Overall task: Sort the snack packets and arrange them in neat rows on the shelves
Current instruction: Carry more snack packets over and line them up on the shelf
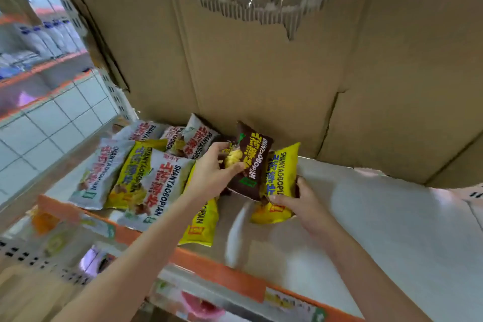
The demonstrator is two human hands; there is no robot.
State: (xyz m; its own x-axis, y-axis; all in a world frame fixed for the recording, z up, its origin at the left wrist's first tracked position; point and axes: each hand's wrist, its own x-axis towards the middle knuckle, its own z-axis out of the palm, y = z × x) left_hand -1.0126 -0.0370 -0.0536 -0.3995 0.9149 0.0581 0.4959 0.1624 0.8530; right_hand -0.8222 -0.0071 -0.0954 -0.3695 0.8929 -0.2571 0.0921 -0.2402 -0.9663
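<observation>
The left hand [209, 172] pinches the brown packet [252, 162] between thumb and fingers; the right hand [300, 200], fingers curled, grips the yellow packet [281, 178] just right of it.

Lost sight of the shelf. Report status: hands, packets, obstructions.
Left hand grips brown packet. Right hand holds yellow packet beside it. White and yellow packets piled unsorted at left. Cardboard sheet backs shelf; right side bare.
</observation>
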